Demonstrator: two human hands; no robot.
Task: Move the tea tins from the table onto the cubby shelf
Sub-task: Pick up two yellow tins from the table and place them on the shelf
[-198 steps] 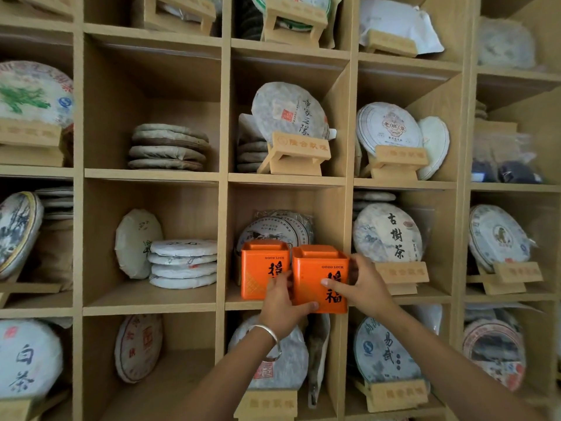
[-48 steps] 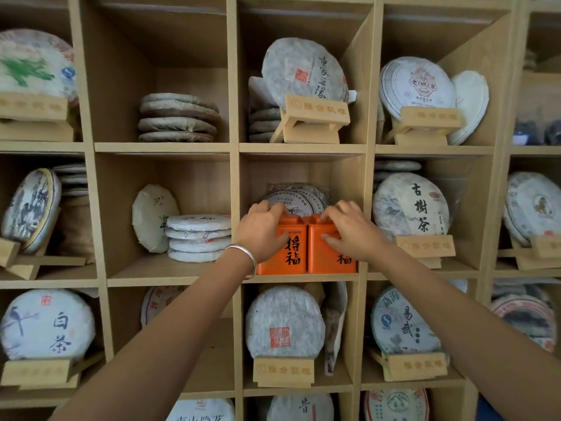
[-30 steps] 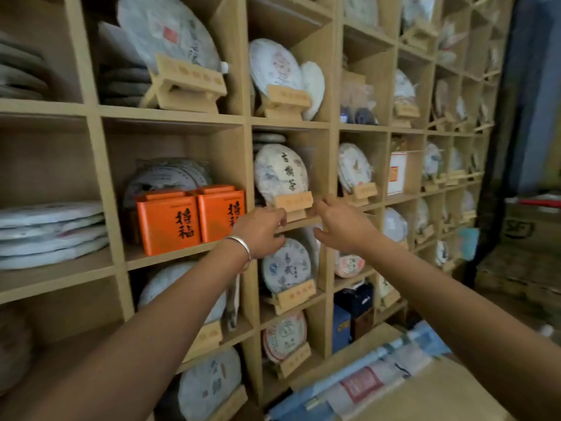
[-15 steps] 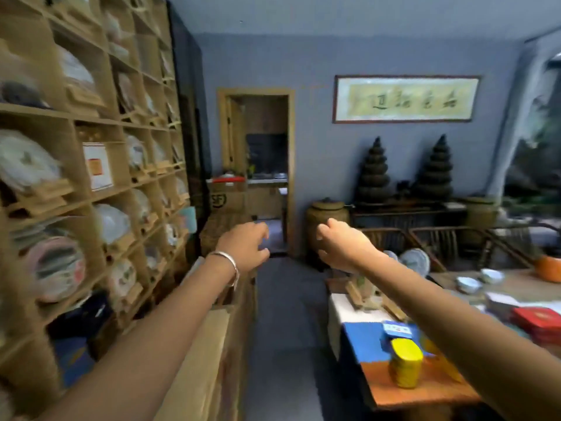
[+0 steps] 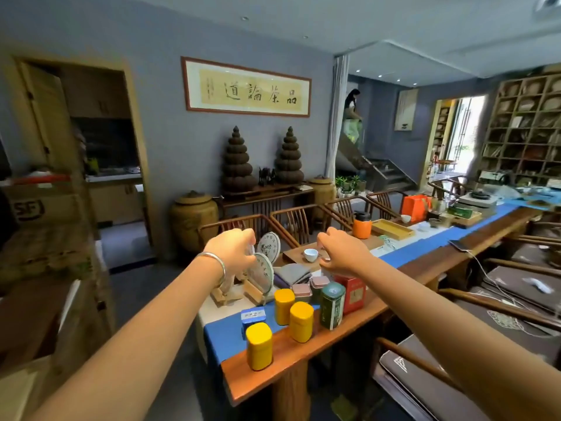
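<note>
Left hand (image 5: 232, 247): bare, silver bangle at the wrist, stretched out over the counter's near end, fingers loosely curled, holding nothing.
Right hand (image 5: 341, 250): likewise empty, fingers relaxed and drooping above the tins.
Tea tins: three rounded yellow metal tins (image 5: 259, 346) (image 5: 301, 321) (image 5: 284, 302), a tall green tin (image 5: 332, 305), a red box-shaped tin (image 5: 352, 293), a small blue tin (image 5: 253, 317) and two small pink-lidded tins (image 5: 301, 291), clustered upright on the long wooden counter (image 5: 303, 347) with its blue runner.
Best approach: probably one yellow tin per hand, gripped round the sides, lifted straight up to spare close neighbours.
Hazard: the paper-wrapped tea cakes on wooden stands (image 5: 262, 273) stand just behind.
Cubby shelf: none within reach in view.
</note>
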